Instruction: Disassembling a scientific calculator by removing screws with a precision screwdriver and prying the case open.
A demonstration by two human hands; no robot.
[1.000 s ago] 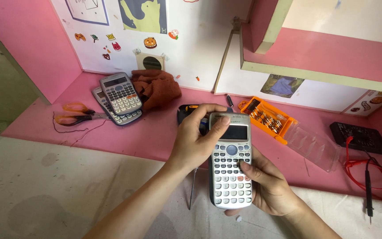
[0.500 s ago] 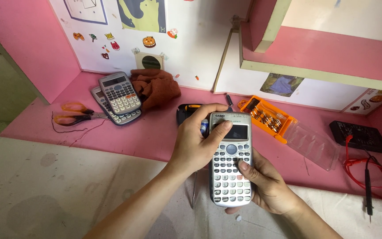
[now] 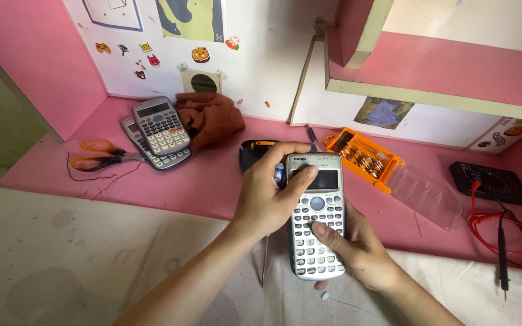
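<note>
- The silver calculator is being held up just above the near edge of the pink surface, keypad facing the camera, display end pointing away
- The left hand is wrapping the top left corner, its fingers curling over the top edge and the thumb lying against the side of the dark display
- The right hand is cradling the body from underneath and from the right, closed on it, with the thumb pressing down on the keys in the middle of the keypad
- Both hands are gripping firmly, nothing hanging loose; to handle it well the lower hand should be carrying the weight while the upper one is only steadying, keeping the display uncovered so it stays readable
- A thin metal rod is lying on the pale cloth just beneath the left wrist; what it is I cannot tell
- A dark tool with an orange grip is sitting right behind the held calculator, partly hidden
- Further right an orange case of screwdriver bits is lying open, its clear lid folded out beside it
- Far right, a black meter with red and black leads
- Over on the left, two stacked calculators, a brown cloth and orange-handled scissors are sitting well apart
</note>
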